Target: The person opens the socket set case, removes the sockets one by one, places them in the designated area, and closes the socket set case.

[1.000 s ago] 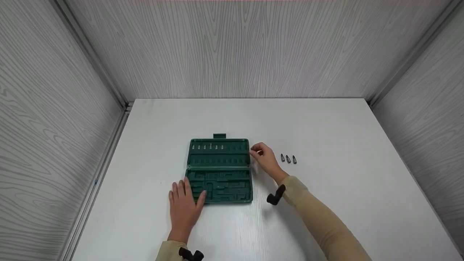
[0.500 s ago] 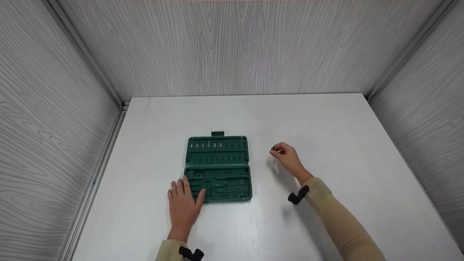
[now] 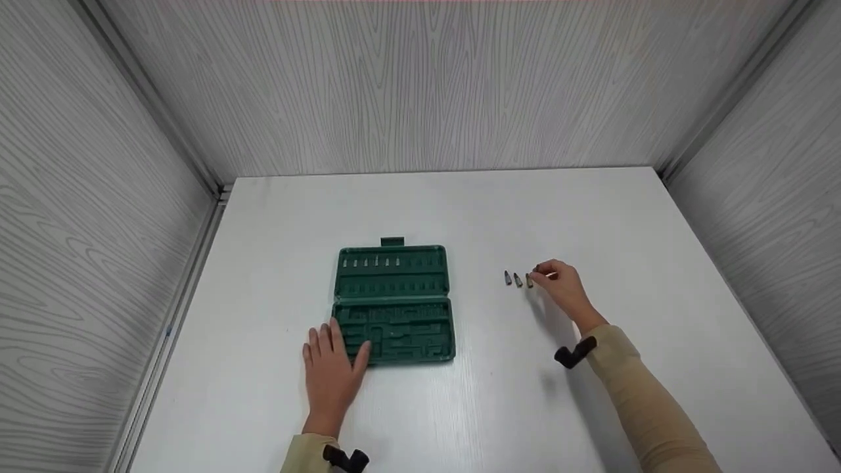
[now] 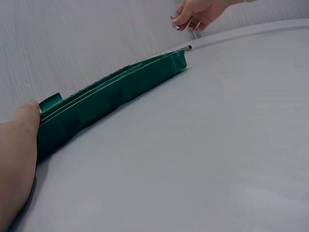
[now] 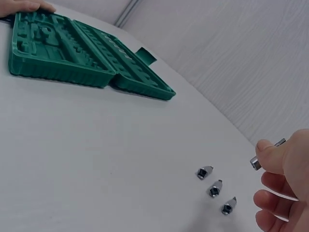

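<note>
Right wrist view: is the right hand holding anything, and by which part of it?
Yes: the right hand pinches a small metal bit around its middle, with both ends showing.

head: white tabletop point(image 3: 486, 394) bright, sheen at 6 o'clock, soft shadow at 7 o'clock of right hand point(image 3: 565, 290) | left wrist: dimmer, tabletop edge bowed near 1 o'clock | right wrist: dim, shadow at 5 o'clock

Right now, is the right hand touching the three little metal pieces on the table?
Apart. In the right wrist view, white tabletop shows between the three metal pieces and the right hand, which holds a different piece.
</note>
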`<state>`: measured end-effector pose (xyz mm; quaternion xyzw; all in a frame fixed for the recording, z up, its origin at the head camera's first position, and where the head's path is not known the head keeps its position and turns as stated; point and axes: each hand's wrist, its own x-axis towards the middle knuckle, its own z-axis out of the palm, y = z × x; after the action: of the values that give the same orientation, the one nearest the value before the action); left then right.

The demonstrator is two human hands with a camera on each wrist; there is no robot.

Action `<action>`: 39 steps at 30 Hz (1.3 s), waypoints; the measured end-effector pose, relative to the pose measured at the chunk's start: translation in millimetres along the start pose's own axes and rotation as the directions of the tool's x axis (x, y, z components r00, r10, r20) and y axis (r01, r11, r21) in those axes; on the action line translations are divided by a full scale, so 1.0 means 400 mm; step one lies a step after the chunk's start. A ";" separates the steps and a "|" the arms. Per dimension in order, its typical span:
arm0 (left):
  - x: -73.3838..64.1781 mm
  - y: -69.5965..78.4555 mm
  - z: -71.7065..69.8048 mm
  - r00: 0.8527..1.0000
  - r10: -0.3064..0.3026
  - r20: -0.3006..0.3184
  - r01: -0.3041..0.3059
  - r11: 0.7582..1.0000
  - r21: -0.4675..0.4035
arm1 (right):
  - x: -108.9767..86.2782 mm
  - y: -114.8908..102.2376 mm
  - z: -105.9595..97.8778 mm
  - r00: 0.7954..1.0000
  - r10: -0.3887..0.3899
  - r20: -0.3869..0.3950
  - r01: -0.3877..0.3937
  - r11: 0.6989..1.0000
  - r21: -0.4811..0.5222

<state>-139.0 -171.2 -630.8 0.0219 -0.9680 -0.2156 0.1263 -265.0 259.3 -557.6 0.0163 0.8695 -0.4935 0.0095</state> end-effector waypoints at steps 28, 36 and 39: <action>0.002 -0.002 0.004 1.000 0.004 -0.008 -0.004 1.000 -0.014 | 0.034 0.073 -0.020 0.989 0.134 0.062 -0.119 0.972 -0.201; 0.002 -0.002 0.007 1.000 0.002 -0.003 -0.002 1.000 -0.025 | 0.032 0.072 -0.016 0.988 0.153 0.035 -0.142 0.967 -0.214; 0.003 -0.001 0.007 1.000 -0.001 -0.001 0.001 1.000 -0.024 | 0.032 0.068 -0.018 0.987 0.157 0.037 -0.145 0.966 -0.215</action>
<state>-140.8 -170.5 -633.1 0.0210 -0.9653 -0.2272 0.1272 -276.7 279.8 -577.8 0.0683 0.9129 -0.3960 0.0719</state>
